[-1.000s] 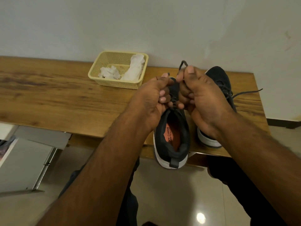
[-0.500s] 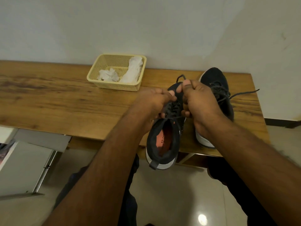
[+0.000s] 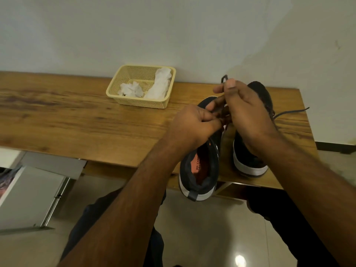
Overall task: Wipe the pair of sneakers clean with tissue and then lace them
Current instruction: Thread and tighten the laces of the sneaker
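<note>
The lace (image 3: 224,79) is pinched by the right hand (image 3: 244,110); the left hand (image 3: 194,126) grips the sneaker (image 3: 200,168). Even tension is advised.

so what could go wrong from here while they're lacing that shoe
The near sneaker hangs with its heel past the table edge; a hard tug by the left hand or right hand could tip it to the floor.

The lace loop pinched at the right fingertips looks short and could slip free.

The far sneaker trails a loose lace end that a moving forearm might snag.
</note>
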